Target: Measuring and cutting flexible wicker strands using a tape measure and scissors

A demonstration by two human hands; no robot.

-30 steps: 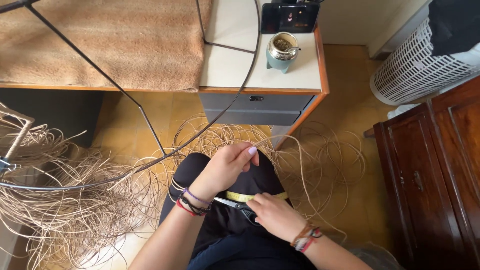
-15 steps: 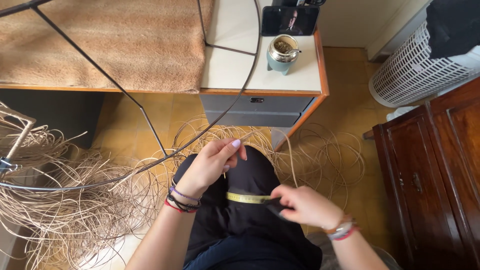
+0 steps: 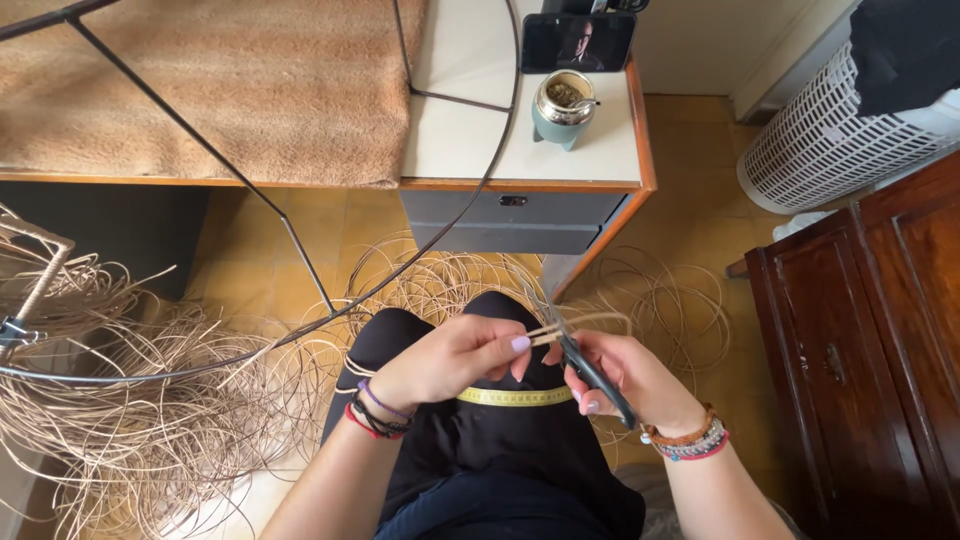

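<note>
One small rounded cup (image 3: 563,108) stands near the right front corner of the pale surface (image 3: 470,130); it is filled with a greenish-brown crumbly stuff, and a metal straw leans out of it. Just behind it a dark phone (image 3: 577,42) stands propped upright. One white slatted basket (image 3: 830,130) stands on the floor at the right, with a dark cloth over its top; what lies inside cannot be told.

The left hand (image 3: 450,358) pinches a pale cane strand (image 3: 585,324) between thumb and fingers, closed on it, above the lap. The right hand (image 3: 630,375) is closed around one pair of black-handled scissors (image 3: 590,368), whose blades meet the strand just beside the left fingertips.

Half a second ago the right hand lay lower and farther right, on the yellow measuring tape (image 3: 515,397); now it has risen to the strand, and the tape lies alone across the dark trousers. The left hand has dropped slightly.

One measuring tape, one black wire frame (image 3: 300,250), two hands. Loose cane coils (image 3: 130,420) spread over the floor in several heaps.
</note>
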